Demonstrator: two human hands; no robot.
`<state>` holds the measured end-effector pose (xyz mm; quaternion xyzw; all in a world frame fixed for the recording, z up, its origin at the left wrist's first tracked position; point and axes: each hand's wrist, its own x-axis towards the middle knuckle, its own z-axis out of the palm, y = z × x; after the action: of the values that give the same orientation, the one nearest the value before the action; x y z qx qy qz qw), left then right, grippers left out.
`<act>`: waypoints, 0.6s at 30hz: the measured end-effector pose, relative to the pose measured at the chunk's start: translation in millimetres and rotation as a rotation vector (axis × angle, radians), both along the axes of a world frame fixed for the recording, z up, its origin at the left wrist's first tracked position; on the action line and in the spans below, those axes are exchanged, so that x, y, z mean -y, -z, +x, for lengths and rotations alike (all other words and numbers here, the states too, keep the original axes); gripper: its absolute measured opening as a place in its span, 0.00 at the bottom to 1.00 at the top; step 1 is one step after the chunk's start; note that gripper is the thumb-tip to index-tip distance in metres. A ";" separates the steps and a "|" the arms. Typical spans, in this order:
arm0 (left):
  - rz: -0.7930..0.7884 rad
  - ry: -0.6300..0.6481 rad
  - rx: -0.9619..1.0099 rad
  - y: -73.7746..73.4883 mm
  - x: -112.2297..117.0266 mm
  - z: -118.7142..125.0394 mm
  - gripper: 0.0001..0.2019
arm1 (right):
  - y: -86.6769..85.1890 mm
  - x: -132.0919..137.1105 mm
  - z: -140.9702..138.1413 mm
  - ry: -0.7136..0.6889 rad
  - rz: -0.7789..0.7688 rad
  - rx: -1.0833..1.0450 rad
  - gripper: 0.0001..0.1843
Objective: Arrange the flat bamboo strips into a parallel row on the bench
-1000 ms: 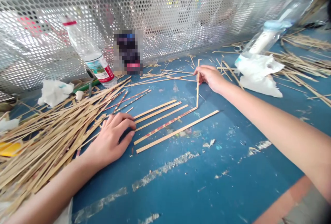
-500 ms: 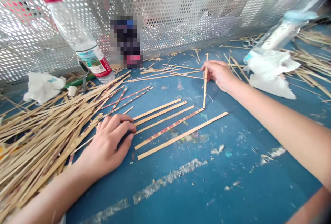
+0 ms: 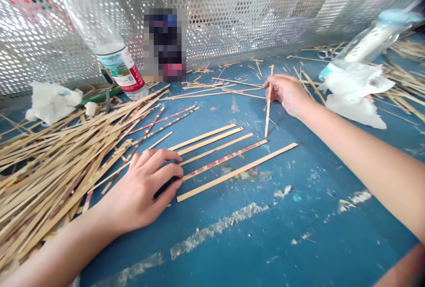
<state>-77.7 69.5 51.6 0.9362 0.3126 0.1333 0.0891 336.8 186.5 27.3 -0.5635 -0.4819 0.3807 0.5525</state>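
Observation:
My right hand (image 3: 288, 93) pinches a thin bamboo strip (image 3: 267, 116) near its upper part, holding it nearly upright with the low end close to the row's right side. My left hand (image 3: 151, 185) lies on the left ends of several strips, fingers bent and a little apart, pressing on them rather than gripping. In that row are plain strips (image 3: 212, 140) and a strip with reddish-brown marks (image 3: 226, 159), roughly parallel with gaps between. Nearest to me lies a wider plain strip (image 3: 239, 172), its left end just beside my left thumb.
A large pile of bamboo strips (image 3: 66, 163) spreads at the left. Behind it stand a water bottle (image 3: 121, 70) and crumpled tissue (image 3: 53, 103). Perforated metal mesh (image 3: 232, 21) closes off the back. At right are a clear cup (image 3: 365, 44), more tissue (image 3: 358, 92) and scissors (image 3: 327, 54).
My left hand has slid slightly right over the strip ends, covering the marked strip's left end. The upright strip's low end has come away from the marked strip's tip. The view has shifted a little.

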 end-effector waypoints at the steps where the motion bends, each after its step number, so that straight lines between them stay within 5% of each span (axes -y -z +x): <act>1: -0.003 -0.005 0.003 0.2 -0.4 -0.3 0.08 | -0.4 0.6 -0.5 0.000 0.005 0.000 0.12; 11: -0.018 -0.055 0.036 -4.3 3.5 0.8 0.09 | -3.8 1.9 -2.9 0.020 -0.024 -0.047 0.14; 18: 0.051 0.133 -0.051 -1.5 6.5 -0.3 0.06 | -5.7 0.5 -1.1 0.058 -0.055 -0.090 0.16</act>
<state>-77.9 63.0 53.2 0.9600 0.2484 0.1111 0.0658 335.7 186.0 33.0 -0.5744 -0.4297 0.4025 0.5687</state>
